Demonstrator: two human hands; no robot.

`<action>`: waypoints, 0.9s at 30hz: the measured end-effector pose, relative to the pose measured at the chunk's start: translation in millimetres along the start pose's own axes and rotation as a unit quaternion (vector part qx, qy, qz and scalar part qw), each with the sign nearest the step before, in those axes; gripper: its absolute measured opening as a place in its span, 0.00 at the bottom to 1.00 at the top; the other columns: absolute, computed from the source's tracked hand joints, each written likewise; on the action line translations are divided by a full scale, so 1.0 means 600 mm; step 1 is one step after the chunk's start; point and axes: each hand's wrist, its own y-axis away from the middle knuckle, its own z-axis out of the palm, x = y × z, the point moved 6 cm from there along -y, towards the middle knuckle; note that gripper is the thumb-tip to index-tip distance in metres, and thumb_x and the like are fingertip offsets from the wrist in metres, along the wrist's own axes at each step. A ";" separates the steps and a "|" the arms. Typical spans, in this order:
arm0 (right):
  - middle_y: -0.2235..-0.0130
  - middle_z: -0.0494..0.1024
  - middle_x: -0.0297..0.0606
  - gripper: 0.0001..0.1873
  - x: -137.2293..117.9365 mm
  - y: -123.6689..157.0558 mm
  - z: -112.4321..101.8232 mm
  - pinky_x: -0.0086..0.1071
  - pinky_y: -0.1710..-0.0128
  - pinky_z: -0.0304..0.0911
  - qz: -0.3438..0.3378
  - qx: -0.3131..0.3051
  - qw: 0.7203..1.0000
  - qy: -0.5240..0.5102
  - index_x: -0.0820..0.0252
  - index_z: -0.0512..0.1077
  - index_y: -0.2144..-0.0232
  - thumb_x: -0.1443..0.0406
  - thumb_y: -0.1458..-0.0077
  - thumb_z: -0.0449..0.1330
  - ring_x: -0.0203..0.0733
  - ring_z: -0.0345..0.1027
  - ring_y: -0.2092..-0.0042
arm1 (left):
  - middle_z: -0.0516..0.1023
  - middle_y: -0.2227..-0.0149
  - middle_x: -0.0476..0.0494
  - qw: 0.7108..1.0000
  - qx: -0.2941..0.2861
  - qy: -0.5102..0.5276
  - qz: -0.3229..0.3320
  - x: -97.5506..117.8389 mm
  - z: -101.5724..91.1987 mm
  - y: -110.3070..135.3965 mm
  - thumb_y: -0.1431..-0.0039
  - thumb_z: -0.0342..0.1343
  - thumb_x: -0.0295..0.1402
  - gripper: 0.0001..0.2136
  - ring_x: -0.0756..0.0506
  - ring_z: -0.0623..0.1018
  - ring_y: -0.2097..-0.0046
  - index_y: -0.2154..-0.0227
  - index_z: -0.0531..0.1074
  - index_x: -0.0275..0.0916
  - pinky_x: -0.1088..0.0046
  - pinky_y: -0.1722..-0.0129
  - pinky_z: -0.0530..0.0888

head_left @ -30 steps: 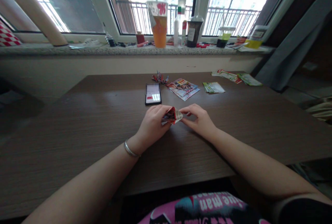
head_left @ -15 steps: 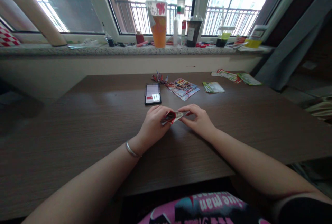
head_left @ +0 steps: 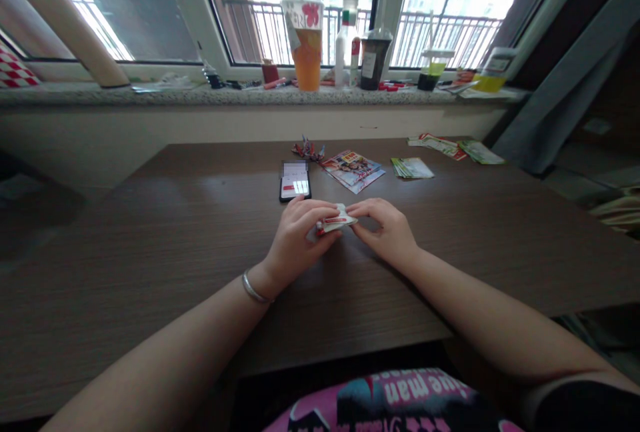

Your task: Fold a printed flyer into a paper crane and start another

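Between my two hands, just above the table, is a small piece of folded printed paper (head_left: 338,219), white with red marks. My left hand (head_left: 303,229) pinches its left side between thumb and fingers; a silver bangle circles that wrist. At the paper's right end, the thumb and fingertips of my right hand (head_left: 384,229) close on its tip. Just beyond my left hand lies a phone (head_left: 295,182) with a lit screen. Past the paper lie flat colourful printed sheets (head_left: 354,171), beside a folded, spiky paper piece (head_left: 308,149).
Farther right on the brown table (head_left: 175,232) are a green-and-white stack of papers (head_left: 413,168) and more printed slips (head_left: 440,145). Along the stone windowsill (head_left: 165,96) stand a tall cup of orange drink (head_left: 307,52), a clear bottle (head_left: 345,45) and a dark drink cup (head_left: 374,62).
The folded paper has turned in my hands: its open, dark-red inside showed before, and now a flatter white face does. My left fingers have shifted over it.
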 end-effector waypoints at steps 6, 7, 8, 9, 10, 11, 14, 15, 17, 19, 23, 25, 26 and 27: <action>0.60 0.81 0.35 0.06 -0.007 -0.002 0.000 0.38 0.51 0.65 -0.040 -0.017 0.999 0.018 0.53 0.75 0.62 0.64 0.43 0.60 0.41 0.72 0.56 | 0.80 0.57 0.46 1.000 0.006 0.000 0.022 0.004 -0.004 0.000 0.39 0.56 0.33 0.05 0.46 0.78 0.53 0.61 0.73 0.42 0.57 0.39 0.60; 0.61 0.81 0.35 0.06 -0.006 -0.003 0.000 0.38 0.51 0.65 -0.042 -0.019 0.999 0.011 0.53 0.75 0.62 0.63 0.43 0.61 0.41 0.72 0.56 | 0.80 0.57 0.46 1.000 0.008 0.003 0.022 0.004 -0.005 0.000 0.39 0.56 0.32 0.05 0.46 0.78 0.54 0.61 0.73 0.42 0.57 0.39 0.60; 0.61 0.81 0.35 0.06 -0.005 -0.003 0.001 0.38 0.52 0.65 -0.043 -0.019 0.999 0.003 0.53 0.75 0.62 0.63 0.43 0.61 0.41 0.72 0.57 | 0.80 0.57 0.46 1.000 0.011 0.005 0.024 0.003 -0.006 0.000 0.39 0.56 0.32 0.06 0.46 0.78 0.54 0.60 0.72 0.42 0.57 0.39 0.60; 0.61 0.81 0.35 0.05 -0.004 -0.004 0.001 0.39 0.52 0.65 -0.044 -0.018 0.999 -0.005 0.53 0.75 0.63 0.62 0.44 0.62 0.41 0.73 0.57 | 0.81 0.58 0.45 0.999 0.018 0.007 0.027 0.004 -0.007 0.001 0.40 0.57 0.32 0.06 0.46 0.79 0.55 0.60 0.72 0.41 0.57 0.39 0.61; 0.61 0.81 0.35 0.05 -0.004 -0.005 0.001 0.39 0.52 0.65 -0.046 -0.014 0.999 -0.013 0.53 0.75 0.63 0.62 0.44 0.62 0.41 0.73 0.57 | 0.81 0.58 0.45 0.999 0.027 0.010 0.034 0.004 -0.008 0.001 0.40 0.57 0.33 0.07 0.46 0.79 0.55 0.59 0.72 0.41 0.57 0.40 0.62; 0.62 0.81 0.35 0.05 -0.005 -0.006 0.000 0.39 0.53 0.65 -0.051 -0.007 0.998 -0.020 0.53 0.75 0.64 0.63 0.44 0.62 0.41 0.73 0.58 | 0.81 0.58 0.45 0.998 0.035 0.014 0.042 0.005 -0.010 0.001 0.41 0.58 0.32 0.07 0.46 0.79 0.56 0.59 0.72 0.42 0.58 0.41 0.63; 0.62 0.82 0.35 0.05 -0.013 -0.006 -0.004 0.39 0.53 0.66 -0.077 0.015 0.996 -0.030 0.53 0.76 0.64 0.64 0.44 0.63 0.41 0.74 0.58 | 0.81 0.60 0.46 0.996 0.046 0.037 0.060 0.006 -0.011 0.002 0.42 0.59 0.31 0.05 0.47 0.80 0.57 0.62 0.73 0.42 0.59 0.43 0.65; 0.62 0.82 0.35 0.05 -0.015 -0.006 -0.005 0.39 0.53 0.67 -0.083 0.019 0.996 -0.030 0.53 0.76 0.64 0.65 0.45 0.63 0.41 0.74 0.58 | 0.81 0.60 0.46 0.996 0.046 0.043 0.060 0.005 -0.011 0.001 0.42 0.59 0.31 0.04 0.47 0.80 0.57 0.63 0.74 0.42 0.60 0.43 0.66; 0.62 0.82 0.35 0.06 -0.018 -0.005 -0.006 0.39 0.53 0.67 -0.088 0.024 0.995 -0.027 0.53 0.76 0.63 0.66 0.45 0.63 0.41 0.73 0.58 | 0.82 0.60 0.46 0.996 0.045 0.050 0.051 0.003 -0.011 0.001 0.42 0.59 0.31 0.04 0.47 0.80 0.57 0.63 0.74 0.42 0.59 0.43 0.66; 0.62 0.82 0.34 0.06 -0.018 -0.005 -0.007 0.39 0.53 0.68 -0.083 0.026 0.996 -0.030 0.52 0.76 0.63 0.66 0.45 0.63 0.41 0.73 0.57 | 0.82 0.60 0.46 0.997 0.044 0.054 0.045 0.003 -0.012 0.000 0.42 0.59 0.31 0.04 0.47 0.80 0.57 0.64 0.74 0.42 0.59 0.43 0.66; 0.62 0.82 0.34 0.07 -0.017 -0.004 -0.007 0.39 0.53 0.68 -0.065 0.032 0.996 -0.055 0.51 0.76 0.63 0.67 0.45 0.63 0.41 0.73 0.57 | 0.82 0.61 0.46 0.997 0.049 0.053 0.039 0.003 -0.013 0.001 0.42 0.59 0.32 0.02 0.46 0.81 0.58 0.65 0.74 0.42 0.58 0.43 0.66; 0.62 0.82 0.34 0.07 -0.016 -0.004 -0.007 0.39 0.53 0.68 -0.053 0.032 0.996 -0.071 0.52 0.76 0.63 0.67 0.45 0.63 0.41 0.73 0.58 | 0.82 0.62 0.46 0.997 0.053 0.056 0.032 0.002 -0.013 0.001 0.42 0.59 0.32 0.02 0.46 0.81 0.59 0.65 0.74 0.42 0.57 0.42 0.65; 0.63 0.81 0.35 0.06 -0.015 -0.004 -0.007 0.39 0.54 0.68 -0.047 0.031 0.995 -0.078 0.52 0.76 0.63 0.67 0.45 0.63 0.41 0.73 0.58 | 0.82 0.62 0.46 0.996 0.056 0.059 0.028 0.001 -0.013 0.002 0.42 0.59 0.32 0.02 0.46 0.81 0.59 0.66 0.73 0.42 0.57 0.42 0.65; 0.63 0.81 0.35 0.06 -0.015 -0.005 -0.007 0.39 0.54 0.67 -0.042 0.030 0.995 -0.085 0.52 0.76 0.63 0.67 0.45 0.63 0.41 0.72 0.58 | 0.82 0.62 0.46 0.996 0.060 0.062 0.025 0.000 -0.013 0.003 0.42 0.60 0.32 0.03 0.46 0.81 0.59 0.66 0.73 0.42 0.56 0.42 0.65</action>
